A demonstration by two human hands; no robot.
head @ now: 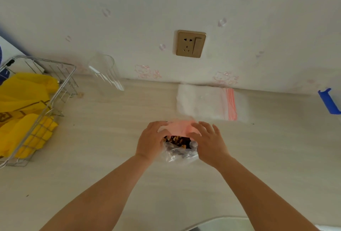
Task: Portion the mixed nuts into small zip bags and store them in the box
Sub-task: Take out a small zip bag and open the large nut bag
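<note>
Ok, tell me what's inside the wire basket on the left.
The wire basket holds crumpled yellow plastic bags with dark print. Anything under them is covered.

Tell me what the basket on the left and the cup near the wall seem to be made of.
The silver wire basket looks like shiny metal, perhaps chromed or stainless: thin rods in a grid reflect light. The clear tall cup is transparent with bright glints; glass or hard plastic, I cannot tell which.
</note>
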